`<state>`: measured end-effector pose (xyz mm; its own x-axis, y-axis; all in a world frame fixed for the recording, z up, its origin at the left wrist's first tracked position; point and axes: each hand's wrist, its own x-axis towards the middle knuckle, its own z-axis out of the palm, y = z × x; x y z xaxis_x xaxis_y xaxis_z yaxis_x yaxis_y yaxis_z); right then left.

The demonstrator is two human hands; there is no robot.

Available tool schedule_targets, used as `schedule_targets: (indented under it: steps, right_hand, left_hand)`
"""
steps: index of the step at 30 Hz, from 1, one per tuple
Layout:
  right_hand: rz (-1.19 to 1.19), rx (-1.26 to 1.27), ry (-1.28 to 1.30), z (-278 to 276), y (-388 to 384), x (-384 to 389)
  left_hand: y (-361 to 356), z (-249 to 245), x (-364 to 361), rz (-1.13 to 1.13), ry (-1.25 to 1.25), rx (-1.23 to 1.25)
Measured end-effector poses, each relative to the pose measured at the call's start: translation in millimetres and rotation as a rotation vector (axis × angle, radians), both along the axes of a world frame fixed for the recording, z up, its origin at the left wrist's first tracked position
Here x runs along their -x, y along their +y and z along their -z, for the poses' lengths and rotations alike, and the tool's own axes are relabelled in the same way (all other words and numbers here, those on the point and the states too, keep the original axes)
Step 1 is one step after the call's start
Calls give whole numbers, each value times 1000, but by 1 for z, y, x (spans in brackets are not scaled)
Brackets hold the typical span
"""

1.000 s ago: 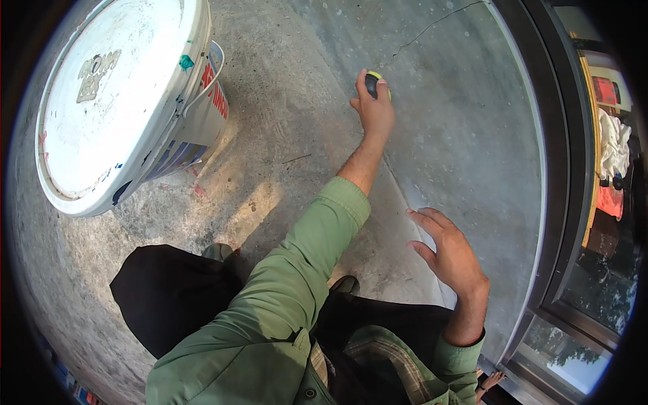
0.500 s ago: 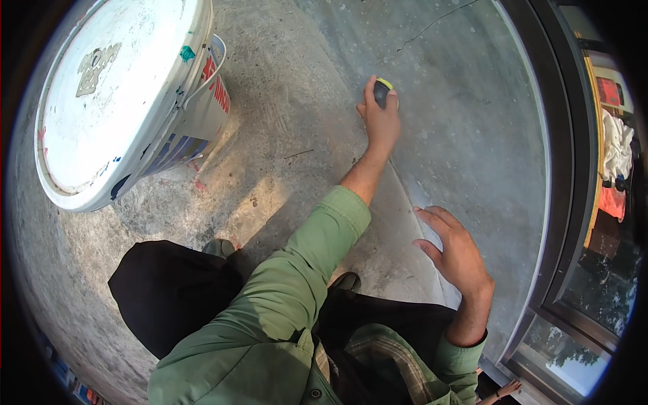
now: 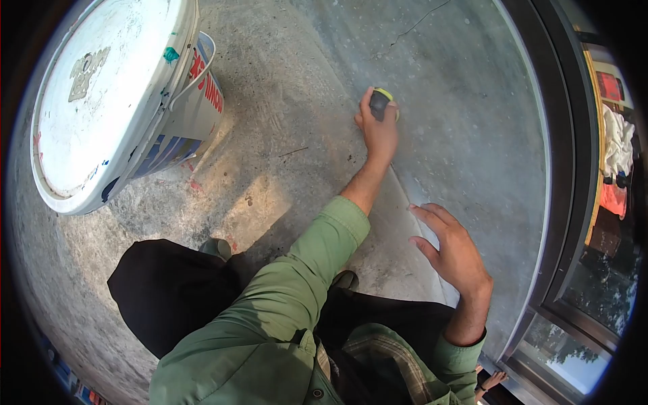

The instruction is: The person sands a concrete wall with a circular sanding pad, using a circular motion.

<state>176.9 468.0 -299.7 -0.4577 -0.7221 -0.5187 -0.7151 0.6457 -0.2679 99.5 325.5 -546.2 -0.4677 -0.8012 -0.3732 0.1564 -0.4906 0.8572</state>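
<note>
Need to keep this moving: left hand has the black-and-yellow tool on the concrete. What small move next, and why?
Probably lower the right hand flat onto the pale line on the floor: it is spread open beside that line, which runs back from the black-and-yellow tool that the left hand holds down.

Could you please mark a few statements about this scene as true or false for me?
1. The left hand has a grip on a small black and yellow-green tool down at the concrete floor. True.
2. The right hand holds a hammer. False: it is empty, with the fingers spread.
3. The white bucket has its lid on. True.
4. The bucket stands on the right of both hands. False: it stands on the left of them.
5. The sleeve of the left arm is red. False: it is green.
</note>
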Motion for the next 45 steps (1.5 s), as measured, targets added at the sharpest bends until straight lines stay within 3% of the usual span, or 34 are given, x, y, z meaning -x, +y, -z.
schedule_targets:
  steps: [1, 5, 7, 14, 16, 22, 26, 28, 33, 35, 39, 45]
  right_hand:
    - [-3, 10, 11, 0, 4, -1]
    - [-29, 28, -4, -5, 6, -2]
    - [-28, 39, -9, -6, 1, -2]
    - [-57, 52, 7, 0, -7, 1]
    - [-34, 49, 19, 0, -1, 0]
    - [-48, 58, 11, -5, -3, -5]
    - [-57, 57, 16, -4, -8, -3]
    - [-60, 72, 22, -1, -5, -1]
    - [-42, 51, 9, -4, -2, -4]
    - [-12, 42, 4, -5, -6, -5]
    - [-62, 55, -13, 0, -11, -3]
    - [-31, 32, 21, -4, 4, -7]
  left_hand:
    - [-11, 18, -1, -14, -94, -97]
    - [0, 10, -19, 140, -90, -27]
    - [26, -19, -23, 169, -83, 256]
    - [36, -29, -34, 195, 42, 196]
    - [28, -24, -32, 237, -135, 273]
    - [25, -30, -40, 343, -77, 300]
    - [34, 4, -22, 177, -137, 434]
    - [18, 26, -6, 80, -13, -116]
    - [19, 14, -9, 189, -92, -93]
    - [39, -7, -17, 232, -201, 133]
    - [41, -17, -19, 220, -85, -21]
    - [28, -16, -19, 223, -95, -48]
